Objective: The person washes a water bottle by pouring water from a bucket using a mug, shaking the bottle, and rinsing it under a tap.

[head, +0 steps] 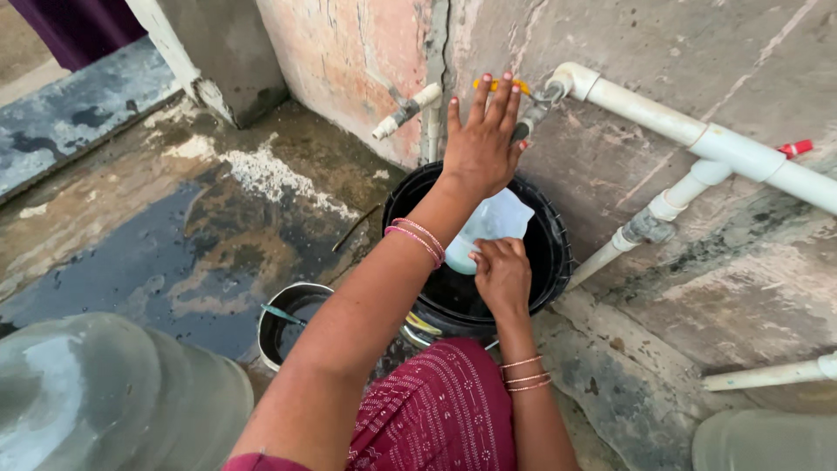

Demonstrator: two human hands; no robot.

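Note:
My left hand [482,139] reaches up to the tap [532,112] with the yellow handle on the wall, fingers spread over it. Below the tap stands a black bucket [558,253]. My right hand [503,275] holds a pale blue plastic jug [493,222] inside the bucket's mouth, gripping it near its lower end. Both wrists wear bangles. A maroon patterned garment [436,410] covers my lap at the bottom.
White pipes [697,139] run along the concrete wall at right, with a red valve [796,148]. A small dark pot [292,318] sits left of the bucket. A large translucent water jar [105,401] lies at bottom left, another [767,440] at bottom right. The floor is wet.

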